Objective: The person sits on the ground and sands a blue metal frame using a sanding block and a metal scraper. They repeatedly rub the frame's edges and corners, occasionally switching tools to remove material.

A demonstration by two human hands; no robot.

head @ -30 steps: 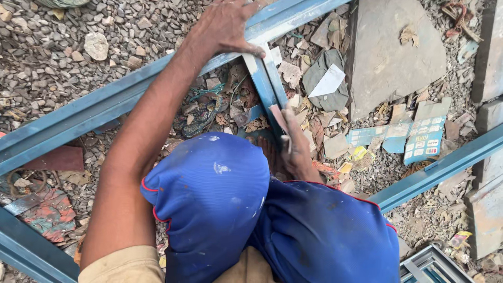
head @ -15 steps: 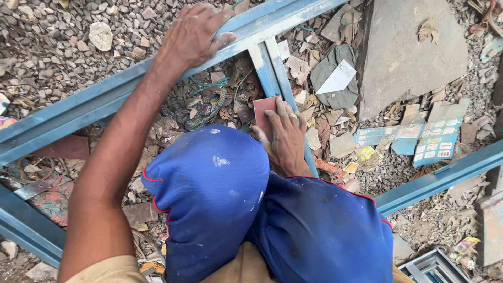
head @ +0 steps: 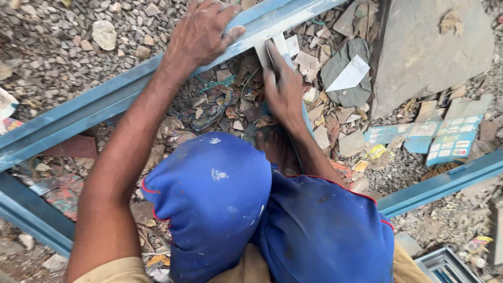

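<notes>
A long blue metal bar [head: 105, 107] is seen lying on gravel and rubble, its long axis running from about 8 o'clock to 2 o'clock across the view. The left hand [head: 201, 34] is laid over the top of this bar toward 12 o'clock, fingers curled over the far edge and the thumb stretched along the near face, so the bar is gripped rather than pinched. A shorter blue cross-piece [head: 285, 78] is joined to the bar at about 12 o'clock and points down toward 5 o'clock. The right hand [head: 285, 94] is placed on this cross-piece just below the joint, fingers held together and pointed up toward the joint; whether anything is held under them cannot be told. 2 knees in blue shorts [head: 262, 209] fill the 6 o'clock area. A grey stone slab [head: 435, 47] lies at 2 o'clock, with a grey cloth [head: 343, 68] just beside it. A second blue bar [head: 445, 181] runs at 4 o'clock.
</notes>
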